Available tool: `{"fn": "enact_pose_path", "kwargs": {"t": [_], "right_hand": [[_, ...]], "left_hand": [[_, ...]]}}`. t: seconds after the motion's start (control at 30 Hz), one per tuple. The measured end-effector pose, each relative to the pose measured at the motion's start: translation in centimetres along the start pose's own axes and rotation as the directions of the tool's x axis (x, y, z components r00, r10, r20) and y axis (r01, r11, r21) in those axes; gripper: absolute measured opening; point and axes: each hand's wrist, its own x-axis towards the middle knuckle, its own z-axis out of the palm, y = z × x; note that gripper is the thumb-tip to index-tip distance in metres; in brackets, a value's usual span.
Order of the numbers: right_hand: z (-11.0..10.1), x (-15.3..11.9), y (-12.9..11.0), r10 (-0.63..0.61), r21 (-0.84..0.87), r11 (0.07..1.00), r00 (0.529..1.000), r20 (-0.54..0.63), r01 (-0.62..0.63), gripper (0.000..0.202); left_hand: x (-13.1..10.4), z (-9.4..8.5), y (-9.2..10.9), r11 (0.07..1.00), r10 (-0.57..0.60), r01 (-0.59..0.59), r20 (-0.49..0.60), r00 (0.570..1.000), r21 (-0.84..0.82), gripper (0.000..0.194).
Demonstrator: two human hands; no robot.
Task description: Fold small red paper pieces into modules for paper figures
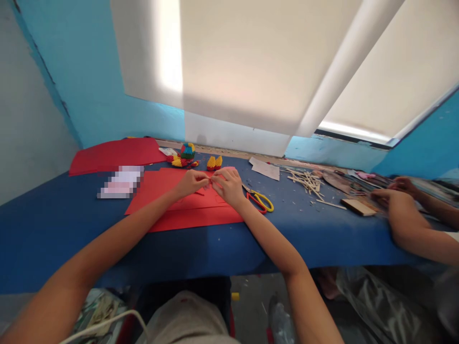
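Note:
My left hand point(194, 182) and my right hand point(228, 186) meet over red paper sheets point(168, 220) on the blue table. The fingers of both hands are pinched together at the same spot. What sits between them is too small and too covered to make out. Something pale pink shows just behind my right hand. Scissors point(263, 200) with one yellow and one red handle lie right beside my right hand. Beyond my hands stand small yellow and red folded-paper pieces point(214, 163) and a multicoloured folded-paper figure point(182, 156).
More red sheets point(114, 155) lie at the back left, near a blurred-out pale rectangle point(122, 182). Thin wooden sticks point(306, 181), a grey card point(265, 168) and a wooden block point(358, 207) lie to the right. Another person's hands point(398, 196) work at the far right.

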Motion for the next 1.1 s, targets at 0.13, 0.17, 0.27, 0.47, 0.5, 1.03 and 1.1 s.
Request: {"fn": "enact_pose_path", "kwargs": {"t": [0.13,0.17,0.27,0.47,0.5,1.03,1.1], "right_hand": [[-0.3,0.1,-0.2,-0.056,-0.084,0.995,0.996,0.076,0.062,0.027],[-0.4,0.1,-0.3,-0.050,-0.097,0.994,0.994,0.102,0.060,0.030],[-0.7,0.2,-0.6,-0.010,-0.111,0.993,0.986,0.169,0.030,0.039],[-0.1,0.2,-0.5,0.170,0.264,0.948,0.984,0.051,-0.178,0.035],[0.3,0.2,-0.4,0.250,0.397,0.886,0.968,0.025,-0.239,0.035],[1.0,0.5,0.4,0.440,0.771,0.468,0.870,0.221,-0.433,0.025],[0.8,0.5,0.3,0.412,0.728,0.549,0.891,0.190,-0.409,0.022]], "left_hand": [[0.2,-0.3,0.1,0.998,-0.042,0.038,-0.111,0.993,-0.045,0.026],[0.3,-0.4,0.1,0.996,-0.062,0.052,-0.145,0.987,-0.068,0.025],[0.3,-0.6,0.2,0.983,-0.122,0.091,-0.191,0.974,-0.162,0.025],[0.4,-1.1,0.3,0.996,-0.039,0.028,-0.146,0.989,-0.079,0.029],[0.4,-1.2,0.2,0.998,-0.007,0.000,-0.139,0.990,-0.057,0.030],[0.1,-0.7,-0.2,0.974,0.147,-0.130,-0.082,0.986,0.184,0.027],[0.1,-0.6,-0.5,0.972,0.157,-0.144,-0.056,0.986,0.188,0.027]]}}
